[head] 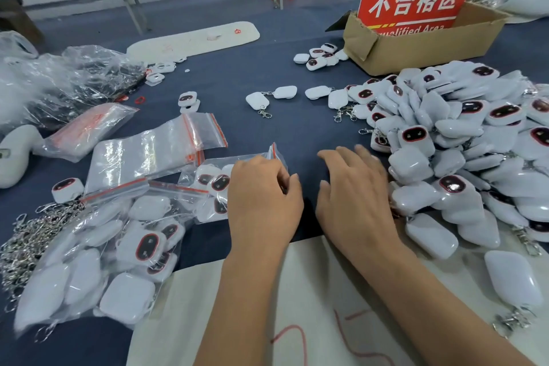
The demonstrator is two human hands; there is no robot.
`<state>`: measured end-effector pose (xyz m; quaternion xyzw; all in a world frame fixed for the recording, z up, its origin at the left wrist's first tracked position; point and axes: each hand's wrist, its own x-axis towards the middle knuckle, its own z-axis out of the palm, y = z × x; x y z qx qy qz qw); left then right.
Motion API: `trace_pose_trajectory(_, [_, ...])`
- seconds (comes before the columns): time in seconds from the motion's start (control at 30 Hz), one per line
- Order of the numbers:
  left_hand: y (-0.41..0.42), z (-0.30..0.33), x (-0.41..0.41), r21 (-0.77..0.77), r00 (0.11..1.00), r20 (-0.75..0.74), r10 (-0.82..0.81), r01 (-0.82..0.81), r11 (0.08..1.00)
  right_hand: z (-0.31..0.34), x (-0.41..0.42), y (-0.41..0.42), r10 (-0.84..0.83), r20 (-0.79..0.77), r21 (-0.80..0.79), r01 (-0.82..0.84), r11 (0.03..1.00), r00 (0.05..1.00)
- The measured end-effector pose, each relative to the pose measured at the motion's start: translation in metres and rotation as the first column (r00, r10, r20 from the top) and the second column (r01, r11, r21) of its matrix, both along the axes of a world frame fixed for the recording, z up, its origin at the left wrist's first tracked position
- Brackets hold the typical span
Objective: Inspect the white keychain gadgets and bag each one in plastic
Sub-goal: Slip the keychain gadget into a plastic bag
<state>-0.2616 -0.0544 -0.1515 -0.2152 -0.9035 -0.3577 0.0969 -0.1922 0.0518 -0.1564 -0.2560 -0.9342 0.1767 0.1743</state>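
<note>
Head cam, the only view I've got. My left hand (263, 202) sits just left of centre, fingers curled down onto a small zip bag (234, 184) at its 9 to 10 o'clock; the fingertips pinch the bag's edge near the red seal strip. That bag already has a few white gadgets in it, dark oval faces up.

My right hand (355, 196) lies flat and relaxed, fingers spread, holding nothing. Its little-finger side is touching the big loose pile of gadgets (463, 140), which fills everything from its 1 to 4 o'clock. Some in the pile lie face up, others blank side up, and metal clips stick out here and there.

At 8 o'clock from the left hand there's a larger filled bag (98, 261) stuffed with gadgets, and just left of that a heap of loose metal chains (26, 244). At 10 o'clock lies a stack of empty zip bags (148, 154) with red seals. A single gadget (67, 189) sits face up beside that stack.

Far up at 1 o'clock is a cardboard box (416, 47) with a red sign (414, 0) standing in it; I can't see what's inside. A handful of gadgets lie just off its left corner. Both forearms rest over a white sheet (190, 306) on the blue table (297, 134).
</note>
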Motion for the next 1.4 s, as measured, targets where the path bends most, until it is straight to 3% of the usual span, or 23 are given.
trace_pose_trajectory(0.07, [0.0, -0.001, -0.001, 0.001, 1.0, 0.002, 0.003, -0.003, 1.0, 0.0, 0.002, 0.0, 0.032, -0.169, -0.166, -0.06, 0.984, 0.985])
trace_pose_trajectory(0.1, [0.001, -0.001, -0.001, 0.002, 1.0, 0.001, 0.003, -0.003, 1.0, 0.001, 0.003, -0.001, 0.024, -0.189, -0.171, -0.057, 0.984, 0.982])
trace_pose_trajectory(0.2, [0.0, -0.002, 0.0, 0.023, 1.0, -0.004, -0.002, 0.002, 1.0, 0.0, 0.002, -0.003, -0.025, -0.076, -0.01, 0.025, 1.0, 0.997])
trace_pose_trajectory(0.3, [0.001, -0.001, 0.001, 0.136, 1.0, 0.002, -0.004, 0.003, 0.991, 0.0, 0.0, -0.003, 0.005, -0.104, 0.022, -0.003, 1.0, 0.995])
trace_pose_trajectory(0.4, [0.003, 0.001, 0.002, 0.28, 1.0, 0.021, -0.002, -0.004, 0.96, -0.005, -0.002, 0.002, 0.047, -0.262, -0.081, -0.071, 0.994, 0.964])
trace_pose_trajectory(0.47, [0.004, 0.003, 0.002, 0.336, 0.998, 0.068, -0.008, -0.015, 0.942, -0.007, -0.001, 0.006, -0.006, -0.412, -0.242, -0.103, 0.965, 0.911])
trace_pose_trajectory(0.6, [0.004, 0.003, 0.0, 0.382, 0.968, 0.232, -0.092, -0.004, 0.924, -0.006, -0.005, 0.013, -0.144, -0.576, -0.612, -0.307, 0.729, 0.805])
trace_pose_trajectory(0.77, [0.002, 0.004, 0.002, 0.489, 0.893, 0.39, -0.224, 0.005, 0.872, -0.009, -0.011, 0.009, -0.196, -0.588, -0.782, -0.489, 0.387, 0.785])
trace_pose_trajectory(0.8, [0.0, 0.005, 0.002, 0.53, 0.881, 0.413, -0.231, -0.026, 0.848, -0.01, -0.01, 0.009, -0.186, -0.576, -0.791, -0.485, 0.374, 0.796])
trace_pose_trajectory(0.93, [-0.006, 0.012, -0.001, 0.667, 0.815, 0.509, -0.277, -0.17, 0.725, -0.012, -0.009, 0.01, -0.133, -0.553, -0.764, -0.438, 0.473, 0.822])
trace_pose_trajectory(1.0, [-0.007, 0.015, -0.001, 0.693, 0.77, 0.557, -0.313, -0.222, 0.686, -0.011, -0.008, 0.009, -0.104, -0.56, -0.77, -0.47, 0.432, 0.822])
trace_pose_trajectory(1.3, [-0.01, 0.02, -0.002, 0.697, 0.683, 0.615, -0.394, -0.237, 0.676, -0.008, -0.006, 0.008, -0.084, -0.588, -0.783, -0.54, 0.308, 0.804])
trace_pose_trajectory(1.4, [-0.01, 0.022, -0.001, 0.71, 0.645, 0.629, -0.435, -0.248, 0.659, -0.006, -0.005, 0.006, -0.064, -0.613, -0.763, -0.569, 0.307, 0.788])
